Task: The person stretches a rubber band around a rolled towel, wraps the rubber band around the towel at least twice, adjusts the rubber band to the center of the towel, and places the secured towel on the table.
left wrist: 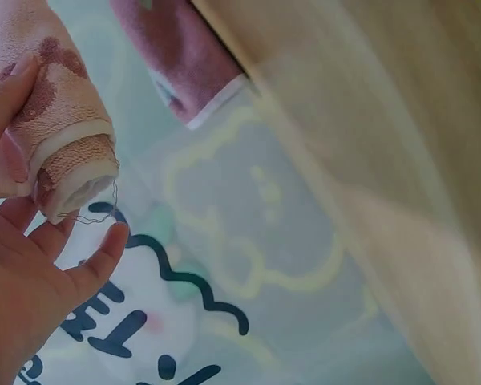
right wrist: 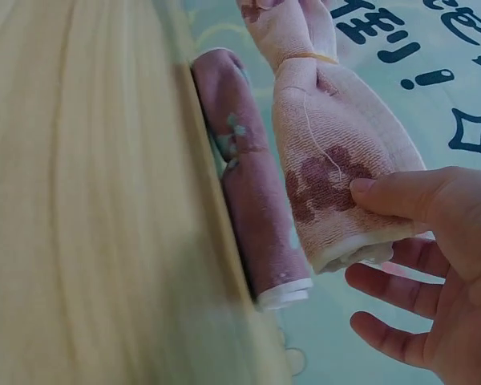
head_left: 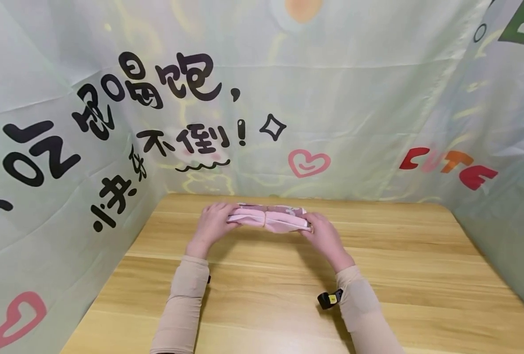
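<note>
A rolled light pink towel (head_left: 248,217) is held above the far part of the table, its middle cinched by a thin band (right wrist: 313,57). My left hand (head_left: 213,223) pinches one end, thumb on the cloth in the left wrist view, where a loose thread (left wrist: 115,196) hangs from the rolled edge. At the opposite end, my right hand (head_left: 326,239) grips between thumb and fingers, thumb over a dark flower print. Behind the pink towel, a mauve rolled towel (right wrist: 260,192) lies along the table's back edge, narrowed at its middle; neither hand touches it.
The wooden table (head_left: 262,295) reaches back to a pale printed curtain (head_left: 355,108) that surrounds it on the left, back and right. A small black device with a yellow mark (head_left: 330,299) sits at the right wrist.
</note>
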A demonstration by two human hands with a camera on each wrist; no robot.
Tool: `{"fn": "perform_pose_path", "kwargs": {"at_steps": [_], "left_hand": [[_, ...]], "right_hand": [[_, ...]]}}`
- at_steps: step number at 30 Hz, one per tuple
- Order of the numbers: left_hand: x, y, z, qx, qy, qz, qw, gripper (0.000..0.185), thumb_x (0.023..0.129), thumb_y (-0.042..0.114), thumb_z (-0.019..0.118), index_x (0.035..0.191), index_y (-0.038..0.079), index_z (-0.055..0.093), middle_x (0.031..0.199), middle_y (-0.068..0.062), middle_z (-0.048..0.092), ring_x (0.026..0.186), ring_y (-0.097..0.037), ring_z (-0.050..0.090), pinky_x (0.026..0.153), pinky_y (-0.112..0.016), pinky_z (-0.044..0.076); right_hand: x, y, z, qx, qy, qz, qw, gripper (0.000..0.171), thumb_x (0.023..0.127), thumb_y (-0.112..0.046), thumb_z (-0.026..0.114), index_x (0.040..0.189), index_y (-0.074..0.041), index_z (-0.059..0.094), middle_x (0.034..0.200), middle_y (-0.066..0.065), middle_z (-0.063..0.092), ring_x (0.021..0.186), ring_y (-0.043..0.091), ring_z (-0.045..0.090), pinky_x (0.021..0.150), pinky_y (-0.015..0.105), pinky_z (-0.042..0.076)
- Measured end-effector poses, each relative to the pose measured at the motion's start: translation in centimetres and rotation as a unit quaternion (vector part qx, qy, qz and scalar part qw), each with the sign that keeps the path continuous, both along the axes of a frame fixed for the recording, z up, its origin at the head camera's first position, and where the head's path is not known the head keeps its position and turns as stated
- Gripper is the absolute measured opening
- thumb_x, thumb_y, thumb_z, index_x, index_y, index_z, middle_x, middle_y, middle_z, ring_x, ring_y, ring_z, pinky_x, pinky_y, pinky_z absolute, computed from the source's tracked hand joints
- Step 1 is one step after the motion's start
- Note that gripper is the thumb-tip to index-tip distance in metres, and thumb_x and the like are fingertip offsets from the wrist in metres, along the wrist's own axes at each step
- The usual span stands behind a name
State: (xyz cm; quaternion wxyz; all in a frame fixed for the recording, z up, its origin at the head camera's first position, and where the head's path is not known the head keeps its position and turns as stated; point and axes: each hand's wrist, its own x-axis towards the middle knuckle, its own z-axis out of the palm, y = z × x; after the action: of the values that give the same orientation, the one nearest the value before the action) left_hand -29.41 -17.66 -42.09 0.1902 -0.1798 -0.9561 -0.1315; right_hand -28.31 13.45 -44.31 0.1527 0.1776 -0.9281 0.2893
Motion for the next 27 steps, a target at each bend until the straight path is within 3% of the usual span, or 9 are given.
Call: {"fn": "perform_pose_path", "kwargs": {"at_steps": [7, 17, 20, 23, 27], "left_hand": [[-0.6, 0.6, -0.9, -0.013, -0.053, 0.005, 0.9985, 0.051, 0.082, 0.038, 0.076, 0.126, 0.017, 0.063, 0.136, -0.013, 0.060, 0.122, -0.035, 0.057, 0.094, -0.058, 0.045], [-0.8, 0.9, -1.3, -0.012, -0.067, -0.006, 0.9977, 0.045, 0.084, 0.026, 0.076, 0.125, 0.018, 0.063, 0.138, -0.016, 0.057, 0.123, -0.040, 0.056, 0.088, -0.059, 0.050], [-0.9, 1.0, -1.3, -0.010, -0.074, -0.003, 0.9972, 0.041, 0.082, 0.021, 0.077, 0.122, 0.018, 0.065, 0.135, -0.014, 0.060, 0.117, -0.039, 0.060, 0.086, -0.056, 0.052], [-0.8, 1.1, -1.4, 0.002, -0.070, 0.000, 0.9976, 0.032, 0.083, 0.011, 0.074, 0.114, 0.015, 0.068, 0.122, -0.011, 0.068, 0.106, -0.035, 0.066, 0.079, -0.051, 0.054], [-0.7, 1.2, -1.4, 0.031, -0.056, 0.006, 0.9979, 0.025, 0.084, 0.000, 0.068, 0.106, 0.012, 0.071, 0.107, -0.008, 0.073, 0.102, -0.033, 0.068, 0.076, -0.046, 0.055]], "right_hand": [[-0.4, 0.3, -0.9, -0.017, -0.038, -0.001, 0.999, 0.025, 0.085, -0.014, 0.073, 0.107, -0.005, 0.067, 0.105, 0.017, 0.067, 0.098, 0.032, 0.064, 0.086, 0.050, 0.052], [-0.8, 0.2, -1.7, -0.021, -0.066, -0.001, 0.998, 0.027, 0.086, -0.014, 0.073, 0.110, -0.004, 0.066, 0.104, 0.018, 0.067, 0.095, 0.031, 0.064, 0.085, 0.048, 0.052], [-0.9, 0.2, -1.9, -0.029, -0.059, 0.003, 0.998, 0.025, 0.085, -0.012, 0.073, 0.107, -0.003, 0.066, 0.100, 0.017, 0.066, 0.091, 0.029, 0.062, 0.082, 0.047, 0.052], [-0.8, 0.0, -2.2, -0.042, -0.056, 0.004, 0.998, 0.024, 0.084, -0.012, 0.074, 0.104, -0.002, 0.066, 0.093, 0.015, 0.064, 0.085, 0.027, 0.059, 0.077, 0.044, 0.050], [-0.8, -0.2, -2.4, -0.050, -0.054, -0.005, 0.997, 0.026, 0.082, -0.015, 0.077, 0.102, -0.002, 0.066, 0.088, 0.013, 0.062, 0.082, 0.025, 0.058, 0.074, 0.041, 0.048]]}}
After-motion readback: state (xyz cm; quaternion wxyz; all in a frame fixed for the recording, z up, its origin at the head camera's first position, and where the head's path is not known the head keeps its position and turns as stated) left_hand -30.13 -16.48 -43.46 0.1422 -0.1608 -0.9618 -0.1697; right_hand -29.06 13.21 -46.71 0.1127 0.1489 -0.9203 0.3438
